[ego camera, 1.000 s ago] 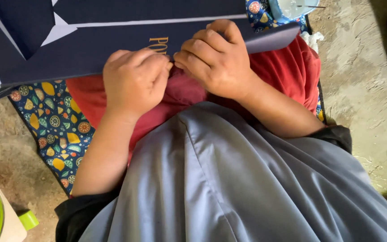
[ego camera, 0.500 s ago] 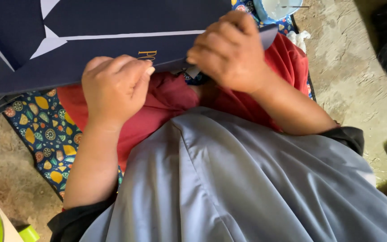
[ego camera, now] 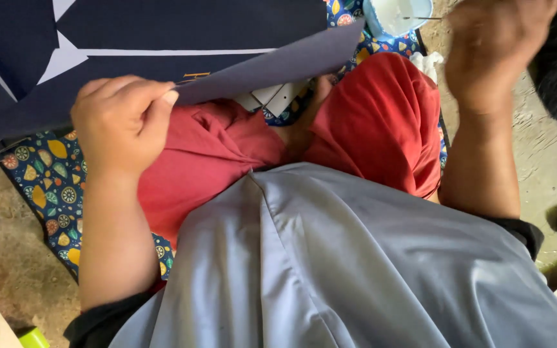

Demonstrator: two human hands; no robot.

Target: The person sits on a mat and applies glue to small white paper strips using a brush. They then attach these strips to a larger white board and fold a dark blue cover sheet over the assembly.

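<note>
Gripping the near edge of one large navy card sheet [ego camera: 162, 32], the left hand [ego camera: 120, 125] is curled closed, thumb on top of the flap at its lower-left corner. The sheet lies across the lap over red trousers [ego camera: 381, 116] and extends out of view at the top and left; white fold lines cross its face. The right hand [ego camera: 494, 48] is raised well clear of the sheet at the upper right, fingers loosely bent; whether it holds anything cannot be determined, as it is blurred. One pale blue bowl [ego camera: 388, 16] sits just beyond the sheet's right corner, with one thin stick resting across it. One patterned mat [ego camera: 40, 193] lies beneath, its edge meeting bare ground on the left. Two green items show at the lower left edge. Open room remains between sheet corner and right hand
</note>
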